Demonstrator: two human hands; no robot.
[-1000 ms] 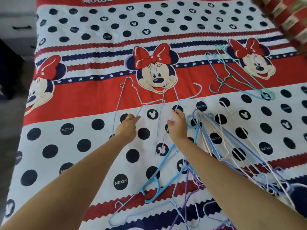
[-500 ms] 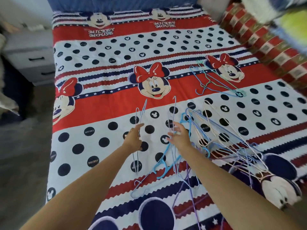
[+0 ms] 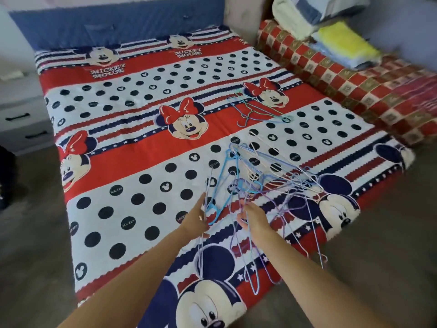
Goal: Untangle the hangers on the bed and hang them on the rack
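The left hand (image 3: 194, 220) pinches a thin pale wire hanger (image 3: 205, 204); the right hand (image 3: 254, 221) grips purple wire hangers (image 3: 246, 259) from the big knotted pile (image 3: 267, 176) on the cartoon-mouse bed (image 3: 132, 185). Pull apart slowly so hooks slip free, not snag

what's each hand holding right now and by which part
The left hand holds a thin pale hanger, gripped along its wire. The right hand grips thin purple and blue hangers that dangle below it; which part it holds is too blurred to tell.

2 hands (image 3: 195, 220) (image 3: 256, 218); 2 hanger clusters (image 3: 260, 174) (image 3: 257, 110), hanger count unclear; 1 bed (image 3: 142, 143); 2 drawer handles (image 3: 17, 117) (image 3: 36, 134)
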